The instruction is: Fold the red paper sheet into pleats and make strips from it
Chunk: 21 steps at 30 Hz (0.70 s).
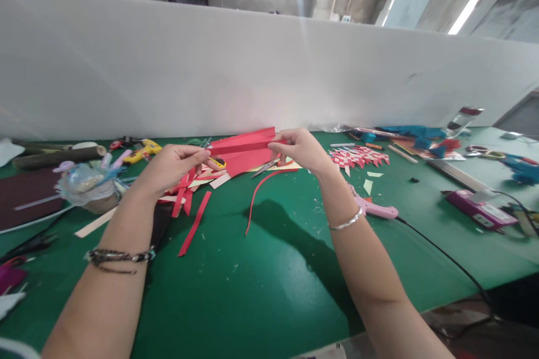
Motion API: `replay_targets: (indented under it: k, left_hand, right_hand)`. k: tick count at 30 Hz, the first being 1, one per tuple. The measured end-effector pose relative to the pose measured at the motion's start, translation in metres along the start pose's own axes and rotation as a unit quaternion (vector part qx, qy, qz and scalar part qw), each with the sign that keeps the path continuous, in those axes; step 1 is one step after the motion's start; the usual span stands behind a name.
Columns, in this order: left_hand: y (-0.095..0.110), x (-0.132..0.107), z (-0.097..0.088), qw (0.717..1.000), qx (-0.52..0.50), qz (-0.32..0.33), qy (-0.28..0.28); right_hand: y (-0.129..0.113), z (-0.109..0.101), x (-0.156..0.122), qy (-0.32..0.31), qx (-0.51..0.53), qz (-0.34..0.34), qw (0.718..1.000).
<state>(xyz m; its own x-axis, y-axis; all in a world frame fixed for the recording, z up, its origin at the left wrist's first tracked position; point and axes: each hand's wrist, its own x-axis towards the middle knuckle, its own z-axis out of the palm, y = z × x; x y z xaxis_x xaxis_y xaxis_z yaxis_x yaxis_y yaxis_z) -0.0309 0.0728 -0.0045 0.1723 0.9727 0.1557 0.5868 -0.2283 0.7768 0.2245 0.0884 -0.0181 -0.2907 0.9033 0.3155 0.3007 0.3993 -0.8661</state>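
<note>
A folded sheet of red paper (244,151) stretches between my two hands above the far part of the table. My left hand (179,165) pinches its left end, and my right hand (297,148) pinches its right end. Scissors (265,168) lie under the paper by my right fingers. A yellow utility knife (218,162) shows beside my left fingertips. Red paper strips (194,223) and pale scraps lie below my left hand. One thin red strip (252,205) curves across the green table (210,303).
To the right lie a woven red-and-white paper piece (360,157), a pink glue gun (379,209) with its cord, a purple device (480,208) and a bottle (463,122). At left are a yellow tool (143,151) and a plastic-wrapped bundle (90,185). A white partition (252,67) stands behind.
</note>
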Motion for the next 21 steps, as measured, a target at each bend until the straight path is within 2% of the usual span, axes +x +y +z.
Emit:
replay_targets:
  k: [5,8,15,21]
  left_hand:
    - [-0.007,0.005,0.002,0.999,0.021,0.024,0.032]
    - [-0.011,0.006,0.001,0.999,0.023,0.024,0.033]
    - [-0.016,0.004,-0.004,0.999,0.035,0.016,0.026]
    - [-0.017,0.002,-0.012,0.999,0.020,-0.014,0.024]
  right_hand:
    - [0.009,0.006,0.007,0.059,0.165,0.061,0.983]
    - [0.013,0.007,0.009,0.060,0.202,0.074,0.975]
    - [0.017,0.010,0.010,0.063,0.182,0.025,0.981]
    - [0.011,0.013,0.010,0.064,0.140,0.010,0.988]
